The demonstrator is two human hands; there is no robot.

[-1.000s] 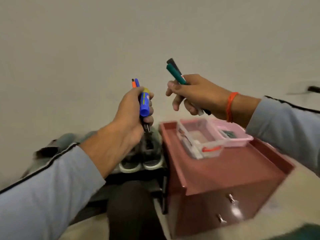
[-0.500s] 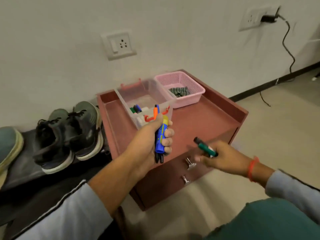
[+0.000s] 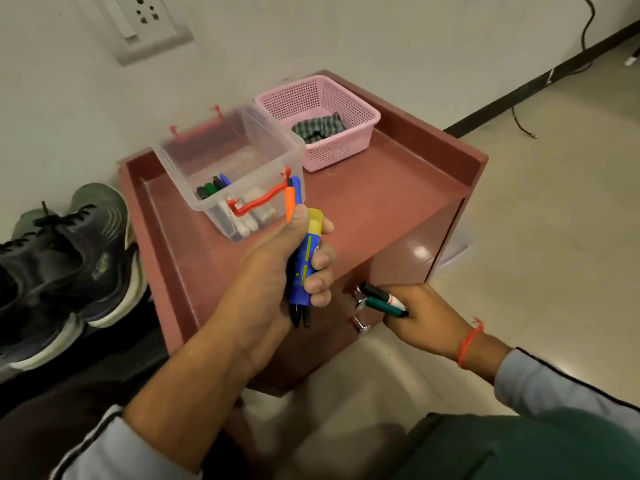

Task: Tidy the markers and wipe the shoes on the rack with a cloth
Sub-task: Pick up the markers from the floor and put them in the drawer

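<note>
a: while a bundle of markers (image 3: 300,261) is gripped upright in the left hand (image 3: 277,271), fingers curled tight around a fat blue barrel with a yellow cap plus thinner orange and blue ones, the tidying is judged only partly done.

b: agreed. two more markers (image 3: 382,299), a dark one and a green one, are pinched in the right hand (image 3: 415,317), low at the front of the red cabinet (image 3: 398,209) by its drawer knobs. whether a drawer is being touched cannot be told.

a: the clear box (image 3: 235,168) is seen on the cabinet top, lid off, red latches hanging. several markers (image 3: 225,202) are already laid inside along its near wall: black, green and blue caps are made out, with white barrels below.

b: so some are stowed, and both handfuls are left to be dropped in.

a: just beside it, touching or nearly so, the pink basket (image 3: 346,147) is set, and a striped cloth (image 3: 317,128) is lying folded inside, untouched.

b: and the shoes (image 3: 69,258) are parked on the rack at the left, well apart from both hands. wiping is judged not yet begun, so that whole half is left.
</note>
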